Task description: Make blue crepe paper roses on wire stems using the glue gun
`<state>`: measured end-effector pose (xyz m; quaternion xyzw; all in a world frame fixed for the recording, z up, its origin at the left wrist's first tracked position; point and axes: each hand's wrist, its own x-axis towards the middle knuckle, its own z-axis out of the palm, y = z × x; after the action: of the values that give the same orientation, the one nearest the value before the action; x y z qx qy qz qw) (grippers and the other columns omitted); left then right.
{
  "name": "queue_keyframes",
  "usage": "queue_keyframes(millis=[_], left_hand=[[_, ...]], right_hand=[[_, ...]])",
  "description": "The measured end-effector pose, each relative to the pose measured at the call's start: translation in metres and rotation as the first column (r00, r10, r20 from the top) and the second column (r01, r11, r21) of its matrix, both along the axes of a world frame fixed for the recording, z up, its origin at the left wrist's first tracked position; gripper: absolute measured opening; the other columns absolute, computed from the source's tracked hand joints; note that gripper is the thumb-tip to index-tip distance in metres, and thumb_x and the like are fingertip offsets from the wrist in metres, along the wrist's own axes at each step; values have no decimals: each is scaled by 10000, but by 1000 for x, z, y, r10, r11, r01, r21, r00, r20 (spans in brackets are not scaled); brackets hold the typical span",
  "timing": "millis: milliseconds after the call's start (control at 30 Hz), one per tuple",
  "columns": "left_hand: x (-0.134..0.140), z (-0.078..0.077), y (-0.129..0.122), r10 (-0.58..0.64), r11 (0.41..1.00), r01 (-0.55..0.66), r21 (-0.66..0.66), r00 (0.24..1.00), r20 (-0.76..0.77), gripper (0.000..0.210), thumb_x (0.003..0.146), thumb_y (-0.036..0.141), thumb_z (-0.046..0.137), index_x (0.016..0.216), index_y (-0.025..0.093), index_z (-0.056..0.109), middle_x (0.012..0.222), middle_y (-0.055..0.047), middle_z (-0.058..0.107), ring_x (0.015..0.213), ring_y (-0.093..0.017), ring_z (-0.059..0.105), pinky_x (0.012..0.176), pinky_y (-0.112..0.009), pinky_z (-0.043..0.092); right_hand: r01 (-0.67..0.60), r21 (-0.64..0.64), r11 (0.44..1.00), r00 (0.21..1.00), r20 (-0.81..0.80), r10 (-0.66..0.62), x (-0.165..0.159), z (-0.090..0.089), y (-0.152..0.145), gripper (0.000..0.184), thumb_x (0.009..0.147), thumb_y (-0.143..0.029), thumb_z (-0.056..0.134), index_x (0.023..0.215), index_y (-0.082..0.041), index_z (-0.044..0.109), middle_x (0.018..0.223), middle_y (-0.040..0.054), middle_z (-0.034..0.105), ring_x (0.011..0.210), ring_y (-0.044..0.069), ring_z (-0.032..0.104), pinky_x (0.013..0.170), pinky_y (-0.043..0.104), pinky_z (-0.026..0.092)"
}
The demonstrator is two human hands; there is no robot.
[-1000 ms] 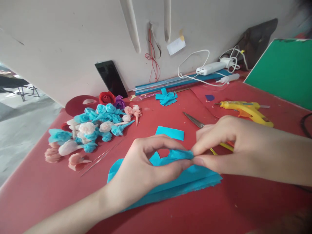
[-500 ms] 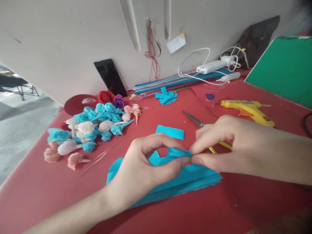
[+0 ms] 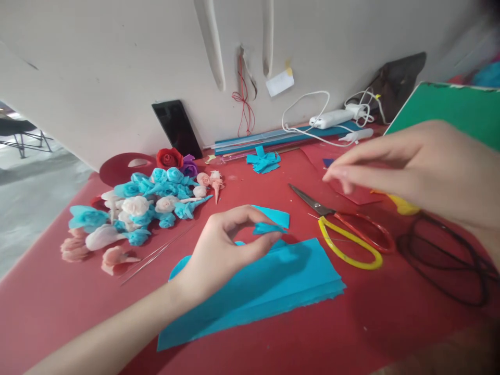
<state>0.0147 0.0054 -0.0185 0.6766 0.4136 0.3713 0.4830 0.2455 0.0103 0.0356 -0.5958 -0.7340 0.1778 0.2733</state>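
My left hand (image 3: 222,242) pinches a small gathered piece of blue crepe paper (image 3: 269,228) between thumb and fingers. Under it on the table lies a folded stack of blue crepe paper (image 3: 300,276). Just behind the pinched piece is a flat blue paper rectangle (image 3: 279,216). My right hand (image 3: 422,166) is raised at the right, its fingers stretched forward with nothing seen in them. Below that hand shows part of a yellow glue gun (image 3: 404,204), the rest hidden by the hand. Scissors (image 3: 322,208) with one yellow and one red handle lie between the hands.
Blue, white and pink paper flowers (image 3: 135,204) are heaped at the left, with thin wires (image 3: 152,255) beside them. A phone (image 3: 177,127) leans on the wall. Blue scraps (image 3: 263,160), a white power bank (image 3: 330,120) and a green board (image 3: 449,107) stand farther back. A dark cable (image 3: 410,276) loops at the right.
My right hand has let go of the crepe piece and moved up and right, over the glue gun. My left hand still holds the piece. The scissors are now uncovered.
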Motion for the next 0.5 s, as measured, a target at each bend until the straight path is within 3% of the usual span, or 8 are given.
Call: queue_keyframes(millis=[67,167,200,233,300,367,433,500], left_hand=[[-1,-3,5,7,1000,-7,7,1000,10,53,739,191,679,717,165,639,725,9,692,650,-114,622,595,-194,492],[-2,-7,12,8,1000,-9,25,1000,30,52,751,181,670,713,171,636,756,8,706,718,-121,643,643,-194,503],[-3,-8,14,11,999,-12,30,999,35,52,753,176,668,712,172,635,764,8,708,741,-123,648,667,-196,506],[-4,-9,15,14,999,-15,33,999,39,53,753,176,669,712,173,634,768,7,709,751,-124,651,682,-198,508],[-4,-11,16,15,999,-16,33,999,40,53,754,181,670,714,173,635,771,3,710,756,-128,652,696,-203,512],[-4,-13,15,14,999,-15,34,999,41,56,755,186,669,715,172,633,781,-4,710,764,-134,652,707,-210,515],[-3,-17,14,16,999,-17,38,999,42,55,757,190,665,719,170,631,796,-13,710,775,-141,651,715,-222,519],[-2,-21,14,21,999,-22,42,999,41,51,761,194,659,728,167,632,804,-20,706,776,-146,647,718,-231,521]], right_hand=[[177,77,981,980,80,-184,10,-1,3,268,795,-363,528,742,-161,698,693,8,640,692,128,558,625,263,354],[327,-7,945,926,204,-319,29,-12,4,386,817,-457,505,681,-121,636,545,18,509,554,108,463,605,295,348],[342,-23,939,919,218,-329,38,-18,4,372,794,-467,540,702,-117,623,573,31,516,553,118,469,592,299,349],[351,-15,936,916,212,-340,48,-25,4,310,801,-414,550,873,-120,615,751,68,582,655,143,530,636,289,375],[398,34,917,891,224,-395,72,-44,5,370,815,-339,529,1130,-148,495,989,118,577,797,185,553,715,302,382],[470,48,881,849,250,-466,98,-67,8,339,798,-355,544,1049,-132,498,1032,170,562,825,227,545,744,339,382],[529,7,849,820,255,-513,120,-91,11,290,828,-411,510,918,-135,519,879,130,593,807,226,573,726,324,410],[562,-49,826,808,248,-535,137,-112,15,310,860,-437,510,916,-132,529,847,70,591,758,165,583,694,289,451]])
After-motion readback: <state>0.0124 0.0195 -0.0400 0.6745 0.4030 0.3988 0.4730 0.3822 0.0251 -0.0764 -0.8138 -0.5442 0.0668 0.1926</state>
